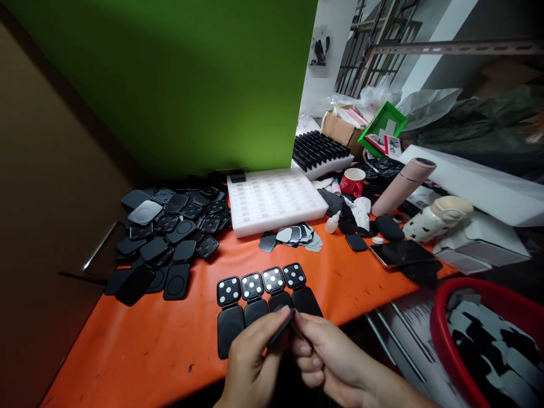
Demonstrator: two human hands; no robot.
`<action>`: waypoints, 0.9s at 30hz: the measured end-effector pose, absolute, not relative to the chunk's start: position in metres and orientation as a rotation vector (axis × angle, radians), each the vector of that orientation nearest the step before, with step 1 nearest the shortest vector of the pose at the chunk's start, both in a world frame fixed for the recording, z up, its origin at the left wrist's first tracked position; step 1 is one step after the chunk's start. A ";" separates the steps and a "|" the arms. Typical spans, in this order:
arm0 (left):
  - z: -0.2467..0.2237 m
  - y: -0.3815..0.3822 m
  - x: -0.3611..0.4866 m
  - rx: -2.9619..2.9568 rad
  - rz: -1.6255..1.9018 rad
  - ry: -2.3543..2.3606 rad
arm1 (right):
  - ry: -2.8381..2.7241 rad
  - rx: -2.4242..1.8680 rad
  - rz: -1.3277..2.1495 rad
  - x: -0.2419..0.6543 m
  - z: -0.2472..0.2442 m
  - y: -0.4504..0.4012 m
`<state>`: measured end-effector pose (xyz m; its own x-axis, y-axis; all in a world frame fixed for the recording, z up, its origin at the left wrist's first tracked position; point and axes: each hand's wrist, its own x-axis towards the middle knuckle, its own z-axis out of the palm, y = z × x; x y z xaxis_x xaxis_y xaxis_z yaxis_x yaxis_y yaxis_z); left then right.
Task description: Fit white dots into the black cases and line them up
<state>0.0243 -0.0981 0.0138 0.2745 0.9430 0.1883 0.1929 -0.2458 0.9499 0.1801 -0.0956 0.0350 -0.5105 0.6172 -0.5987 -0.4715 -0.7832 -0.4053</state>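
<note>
My left hand (254, 357) is closed around a thin black square pad (280, 334), tilted on its edge near the front of the table. My right hand (325, 348) pinches the pad's upper edge, fingers curled; whether it also holds a thin film I cannot tell. Just beyond my hands lies a row of several black hinged folding pads (229, 326), opened flat. Their far halves (251, 286) show white dots, while their near halves are plain and partly hidden by my hands. Behind the row is a small pile of grey and black cut sheets (300, 235).
Many black pads (170, 226) are heaped at the left. A white foam tray (278, 201) stands at the back. On the right are a small dropper bottle (332, 222), red mug (353, 182), phone (402, 254), pink flask (403, 186) and a red basin (442, 328) of scraps.
</note>
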 end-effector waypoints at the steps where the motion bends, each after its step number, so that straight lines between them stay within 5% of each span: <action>1: 0.014 -0.099 0.023 1.767 1.039 1.008 | -0.131 -0.982 2.323 0.183 0.037 -0.095; 12: 0.010 -0.097 0.031 1.863 1.061 1.049 | 0.238 -0.919 2.230 0.181 0.030 -0.097; 17: 0.013 -0.090 0.034 1.631 1.012 1.334 | -0.235 -0.959 2.167 0.180 0.035 -0.100; 27: 0.024 -0.096 0.025 2.483 0.858 1.176 | -1.366 -1.323 1.484 0.187 0.037 -0.094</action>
<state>0.0245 -0.0957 0.0238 0.4972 0.7703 0.3993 0.6154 -0.6375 0.4636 0.1870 -0.0936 0.0369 -0.2205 0.9522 -0.2116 0.1318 -0.1858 -0.9737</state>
